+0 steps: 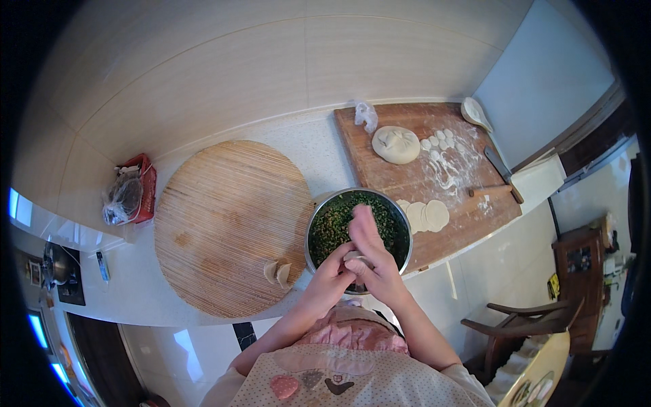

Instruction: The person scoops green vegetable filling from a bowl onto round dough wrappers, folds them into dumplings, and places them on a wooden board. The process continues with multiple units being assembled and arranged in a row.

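A pale dumpling (pixel 359 258) is pinched between my two hands. My left hand (pixel 331 272) grips it from one side. The thumb of my right hand (pixel 379 262) presses on it while the other fingers stretch out over the bowl. Below both hands is a metal bowl (pixel 308 231) of chopped green filling (pixel 330 219), partly hidden by them. Two folded dumplings (pixel 277 273) lie on the round slatted mat (pixel 224 203) to the left. Several round dough wrappers (pixel 435 215) overlap to the right of the bowl.
On the floured wooden board (pixel 407 183) are a dough lump (pixel 396 145), small dough pieces (pixel 442 137), a rolling pin (pixel 491 191) and a cleaver (pixel 498 165). A scoop (pixel 475 113) rests at the back corner. At far left stands a red basket (pixel 147 191). Behind on the right is a wooden chair (pixel 524 320).
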A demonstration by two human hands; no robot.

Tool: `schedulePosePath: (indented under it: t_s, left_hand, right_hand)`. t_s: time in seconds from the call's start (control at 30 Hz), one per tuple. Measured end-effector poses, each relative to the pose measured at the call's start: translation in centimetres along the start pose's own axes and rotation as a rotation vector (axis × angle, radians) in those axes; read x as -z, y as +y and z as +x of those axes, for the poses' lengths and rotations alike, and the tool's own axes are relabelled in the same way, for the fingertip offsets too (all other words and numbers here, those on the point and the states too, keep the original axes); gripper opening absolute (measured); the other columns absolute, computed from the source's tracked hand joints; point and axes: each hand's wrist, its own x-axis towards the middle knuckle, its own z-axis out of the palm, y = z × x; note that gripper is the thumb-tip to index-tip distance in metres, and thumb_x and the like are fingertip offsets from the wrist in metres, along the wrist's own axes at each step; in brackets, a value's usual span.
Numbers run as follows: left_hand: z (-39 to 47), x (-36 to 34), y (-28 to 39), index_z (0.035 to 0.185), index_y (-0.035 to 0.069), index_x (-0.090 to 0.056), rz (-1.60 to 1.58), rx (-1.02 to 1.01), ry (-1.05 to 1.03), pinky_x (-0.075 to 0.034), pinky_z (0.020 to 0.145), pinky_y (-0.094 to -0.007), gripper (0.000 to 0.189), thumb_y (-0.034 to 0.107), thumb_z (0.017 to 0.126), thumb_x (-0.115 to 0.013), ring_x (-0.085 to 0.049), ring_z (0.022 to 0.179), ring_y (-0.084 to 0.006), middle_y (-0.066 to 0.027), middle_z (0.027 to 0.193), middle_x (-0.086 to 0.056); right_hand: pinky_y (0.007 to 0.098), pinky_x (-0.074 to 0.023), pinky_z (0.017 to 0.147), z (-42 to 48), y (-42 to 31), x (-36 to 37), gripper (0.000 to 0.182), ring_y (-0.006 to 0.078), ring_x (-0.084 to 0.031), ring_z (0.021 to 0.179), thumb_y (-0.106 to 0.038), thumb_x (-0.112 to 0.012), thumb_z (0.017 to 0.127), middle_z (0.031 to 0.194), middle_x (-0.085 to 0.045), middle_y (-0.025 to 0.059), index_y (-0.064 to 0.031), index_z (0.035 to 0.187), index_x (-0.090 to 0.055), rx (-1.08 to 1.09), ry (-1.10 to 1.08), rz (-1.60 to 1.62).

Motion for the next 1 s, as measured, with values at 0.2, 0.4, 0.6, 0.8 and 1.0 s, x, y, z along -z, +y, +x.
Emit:
schedulePosePath:
  t_s: [0.2,0.4,0.6,0.8,1.0]
  left_hand:
    - [0.0,-0.7,-0.1,0.113,0.000,-0.049,0.066,-0.117,0.098,-0.046,0.070,-0.0253,0.023,0.007,0.091,-0.050,-0.055,0.087,-0.0106,-0.0058,0.098,-0.057]
    - [-0.1,0.5,-1.1,0.106,-0.001,-0.054,0.273,-0.102,0.119,-0.046,0.069,-0.0250,0.019,0.008,0.090,-0.052,-0.056,0.084,-0.0099,-0.0063,0.090,-0.059]
    - [0.3,0.0,-1.4,0.112,0.001,-0.052,0.134,-0.135,0.081,-0.048,0.072,-0.0259,0.023,0.008,0.090,-0.055,-0.058,0.088,-0.0121,-0.0057,0.097,-0.059]
    - [-0.1,-1.4,0.6,0.122,0.002,-0.045,-0.252,0.014,0.099,-0.046,0.086,-0.0282,0.036,0.003,0.088,-0.055,-0.053,0.106,-0.0154,-0.0085,0.117,-0.052]
    - [0.2,-0.6,-0.2,0.123,0.003,-0.045,-0.007,-0.019,-0.008,-0.044,0.091,-0.0305,0.036,0.005,0.088,-0.054,-0.052,0.108,-0.0158,-0.0071,0.117,-0.052]
  right_hand:
    - [0.0467,-0.0153,0.110,-0.9,1.1,0.9,0.024,0.0300,-0.038,0.130,-0.019,-0.051,0.091,0.124,-0.057,0.0099,-0.0045,0.102,-0.066,-0.073,-0.119,0.051]
    - [0.0467,-0.0136,0.110,-0.2,-0.2,0.2,0.022,0.0281,-0.042,0.127,-0.019,-0.051,0.091,0.116,-0.062,0.0083,-0.0052,0.097,-0.067,-0.089,-0.079,0.008]
    - [0.0441,-0.0111,0.112,-1.0,0.8,0.9,0.034,0.0287,-0.024,0.137,-0.023,-0.051,0.091,0.136,-0.046,0.0137,-0.0045,0.118,-0.060,-0.124,-0.134,0.039]
    - [0.0432,-0.0161,0.110,-1.9,1.8,2.0,0.030,0.0302,-0.026,0.136,-0.017,-0.051,0.091,0.136,-0.045,0.0153,-0.0027,0.116,-0.061,-0.090,-0.114,0.029]
    - [0.0462,-0.0131,0.110,-1.6,0.6,1.2,0.030,0.0289,-0.033,0.134,-0.018,-0.050,0.091,0.135,-0.047,0.0114,-0.0035,0.114,-0.062,-0.044,-0.044,-0.098]
